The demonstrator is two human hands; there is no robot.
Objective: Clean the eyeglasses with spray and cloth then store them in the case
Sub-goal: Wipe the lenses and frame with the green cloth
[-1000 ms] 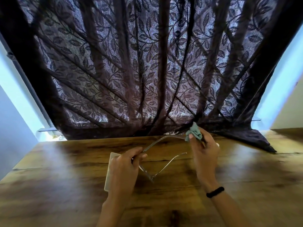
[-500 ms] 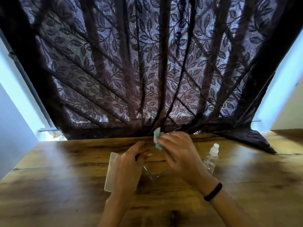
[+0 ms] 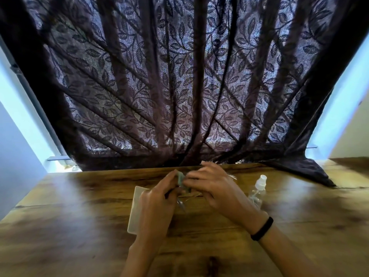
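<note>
Both hands meet above the middle of the wooden table (image 3: 79, 216). My left hand (image 3: 157, 198) pinches the thin-framed eyeglasses (image 3: 182, 205), which are mostly hidden behind my fingers; only a sliver of frame shows below them. My right hand (image 3: 213, 184) presses a small pale green cloth (image 3: 181, 179) against the glasses, close to my left fingertips. A white flat case (image 3: 135, 208) lies on the table under my left hand, partly covered by it. A clear spray bottle (image 3: 258, 189) with a white cap stands just right of my right hand.
A dark leaf-patterned curtain (image 3: 179, 86) hangs behind the table, and its hem (image 3: 311, 170) spills onto the back right corner. Pale walls flank it on both sides. A black band (image 3: 262, 228) circles my right wrist.
My right hand slid the cloth leftward along the glasses, from the far temple tip to my left fingertips. The spray bottle it hid came into view. My left hand held its place.
</note>
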